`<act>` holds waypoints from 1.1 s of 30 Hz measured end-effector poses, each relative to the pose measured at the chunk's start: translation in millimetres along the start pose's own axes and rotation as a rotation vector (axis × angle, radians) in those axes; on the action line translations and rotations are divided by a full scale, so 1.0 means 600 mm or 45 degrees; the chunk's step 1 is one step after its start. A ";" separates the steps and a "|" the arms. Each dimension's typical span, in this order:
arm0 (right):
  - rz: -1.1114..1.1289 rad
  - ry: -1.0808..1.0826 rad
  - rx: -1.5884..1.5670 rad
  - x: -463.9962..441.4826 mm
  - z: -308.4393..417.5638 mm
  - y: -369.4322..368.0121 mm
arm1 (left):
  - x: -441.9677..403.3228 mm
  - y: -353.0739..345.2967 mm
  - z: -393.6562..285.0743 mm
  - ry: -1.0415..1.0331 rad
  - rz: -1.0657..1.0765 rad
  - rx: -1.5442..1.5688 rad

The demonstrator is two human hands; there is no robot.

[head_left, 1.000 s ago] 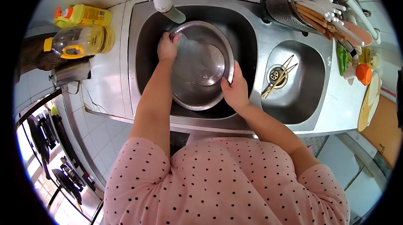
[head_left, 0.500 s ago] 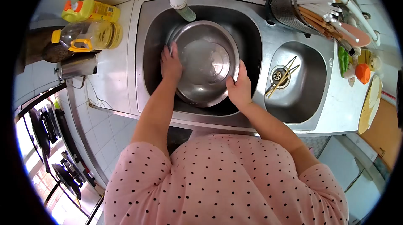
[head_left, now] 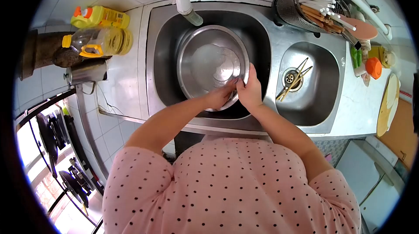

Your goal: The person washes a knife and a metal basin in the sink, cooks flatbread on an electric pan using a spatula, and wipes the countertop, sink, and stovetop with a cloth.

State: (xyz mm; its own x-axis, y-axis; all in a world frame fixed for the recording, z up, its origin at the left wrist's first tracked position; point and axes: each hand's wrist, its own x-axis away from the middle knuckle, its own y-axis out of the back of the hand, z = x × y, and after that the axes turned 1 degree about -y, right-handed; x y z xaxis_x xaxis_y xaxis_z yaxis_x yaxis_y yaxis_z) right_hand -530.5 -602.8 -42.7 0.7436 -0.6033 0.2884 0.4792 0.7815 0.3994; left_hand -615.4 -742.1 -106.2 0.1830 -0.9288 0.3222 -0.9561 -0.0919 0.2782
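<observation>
A round steel basin (head_left: 203, 75) sits in the large sink (head_left: 166, 37), below the faucet (head_left: 184, 0). Its inside is wet and shiny. My right hand (head_left: 249, 91) grips the basin's right rim, thumb on the inner side and fingers outside. Inside the lower right of the basin, my left hand (head_left: 220, 96) lies against the wall, close beside my right thumb. The left fingers are partly hidden, so whether they hold anything is unclear. No running water can be made out at the faucet.
Chopsticks lie by the drain in the small sink (head_left: 321, 90). A utensil holder (head_left: 290, 9) full of chopsticks stands behind it. An oil bottle (head_left: 98, 41) and a yellow jug (head_left: 104, 17) are at the left. Cutting boards (head_left: 386, 107) lean at the far right.
My left hand has moved from the basin's left rim across to its lower right, beside my right hand. My right hand has kept its grip on the right rim.
</observation>
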 end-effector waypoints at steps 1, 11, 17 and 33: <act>0.004 0.010 -0.002 0.000 -0.003 0.000 | -0.039 -0.017 0.051 -0.122 -0.064 0.036; -0.101 0.187 0.070 0.000 -0.010 -0.009 | -0.059 0.099 0.082 0.732 -0.489 -0.978; -0.003 0.058 0.052 -0.003 0.000 0.001 | -0.146 0.030 0.028 0.419 -0.561 -0.549; -0.077 0.066 0.142 0.003 -0.007 -0.004 | -0.100 0.011 0.023 0.102 -0.323 -0.879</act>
State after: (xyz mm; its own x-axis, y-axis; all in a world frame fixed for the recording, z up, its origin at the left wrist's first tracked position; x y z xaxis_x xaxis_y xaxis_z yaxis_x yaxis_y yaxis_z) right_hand -528.5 -605.1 -46.9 0.7392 -0.6376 0.2167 0.4712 0.7196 0.5100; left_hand -635.6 -692.0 -136.4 0.4206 -0.8776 0.2300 -0.5252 -0.0288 0.8505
